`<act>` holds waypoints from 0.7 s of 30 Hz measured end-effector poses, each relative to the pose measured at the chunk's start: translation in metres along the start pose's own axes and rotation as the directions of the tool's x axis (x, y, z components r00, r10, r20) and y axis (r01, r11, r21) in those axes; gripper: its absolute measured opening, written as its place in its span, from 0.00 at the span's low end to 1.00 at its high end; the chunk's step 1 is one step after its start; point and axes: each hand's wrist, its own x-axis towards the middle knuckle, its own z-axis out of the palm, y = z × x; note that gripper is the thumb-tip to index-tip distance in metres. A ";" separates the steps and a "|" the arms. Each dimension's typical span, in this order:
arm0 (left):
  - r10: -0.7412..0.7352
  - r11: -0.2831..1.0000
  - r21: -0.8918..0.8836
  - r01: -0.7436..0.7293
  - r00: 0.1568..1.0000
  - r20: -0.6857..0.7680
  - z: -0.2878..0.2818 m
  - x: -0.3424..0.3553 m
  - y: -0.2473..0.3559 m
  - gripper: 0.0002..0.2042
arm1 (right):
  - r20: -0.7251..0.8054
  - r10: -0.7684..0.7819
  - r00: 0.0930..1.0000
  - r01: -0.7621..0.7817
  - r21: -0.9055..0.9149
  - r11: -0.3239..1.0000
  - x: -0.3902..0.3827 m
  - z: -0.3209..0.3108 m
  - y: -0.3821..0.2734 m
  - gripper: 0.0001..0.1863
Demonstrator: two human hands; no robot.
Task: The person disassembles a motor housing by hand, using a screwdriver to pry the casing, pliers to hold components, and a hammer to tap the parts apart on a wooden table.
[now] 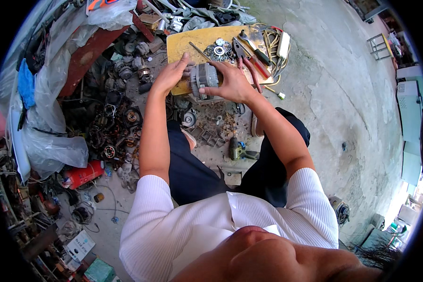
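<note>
In the head view, the hands are apart, with a grey motor (205, 79) between them over a yellow board (181, 42). The right hand (233, 84) clamps it, thumb on the near side, fingers beyond. The left hand (173, 75) is at its left end; I cannot tell whether it grips. Metal rings (219, 50) lie beyond the hands, pliers (253, 74) just right of the right hand, a drill (235, 149) nearer the body.

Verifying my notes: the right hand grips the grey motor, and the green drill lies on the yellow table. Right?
No: the head view shows the green drill on the floor between the legs, not on the yellow table. The right hand does grip the grey motor.
</note>
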 end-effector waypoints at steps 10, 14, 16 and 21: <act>-0.034 0.979 -0.198 0.043 0.998 0.048 -0.004 -0.003 0.001 0.50 | -0.039 0.238 0.971 -0.199 0.430 0.881 0.012 0.008 0.009 0.43; 0.059 0.985 -0.168 -0.046 0.996 0.072 -0.002 -0.007 -0.001 0.47 | -0.031 0.315 0.949 -0.223 0.640 0.735 0.019 0.002 0.008 0.36; 0.145 0.971 -0.207 -0.120 0.983 0.109 0.011 -0.010 0.004 0.46 | -0.047 0.335 0.941 -0.200 0.720 0.665 0.021 -0.003 0.010 0.33; 0.280 0.877 -0.412 -0.249 0.960 0.015 0.046 0.001 0.009 0.44 | -0.084 0.330 0.940 -0.155 0.758 0.633 0.027 -0.011 0.007 0.29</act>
